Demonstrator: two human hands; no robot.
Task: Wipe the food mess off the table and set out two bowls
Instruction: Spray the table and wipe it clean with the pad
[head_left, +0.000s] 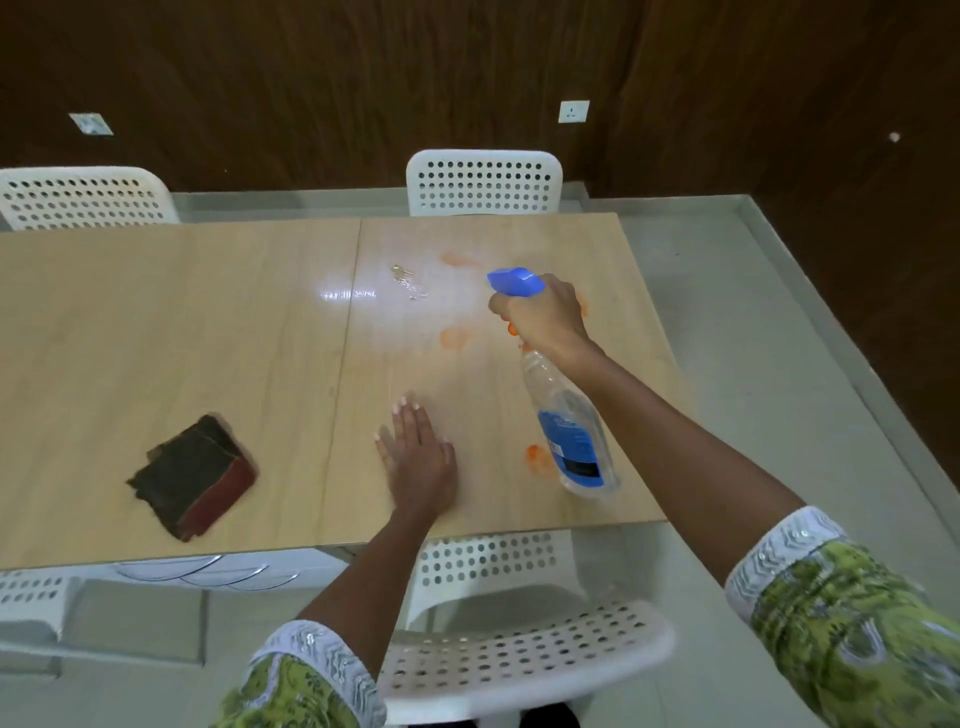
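1. The head camera is looking forward and steeply down from above the near edge of the table (208, 322).
2. It is facing the far wall (363, 78), taking in both forearms at close range.

Dark wood-panelled wall (322, 78), pale, perhaps tiled floor (727, 291), white perforated chairs (484, 183).

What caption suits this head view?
Right hand aims clear blue-nozzled spray bottle at orange smears on light wooden table.
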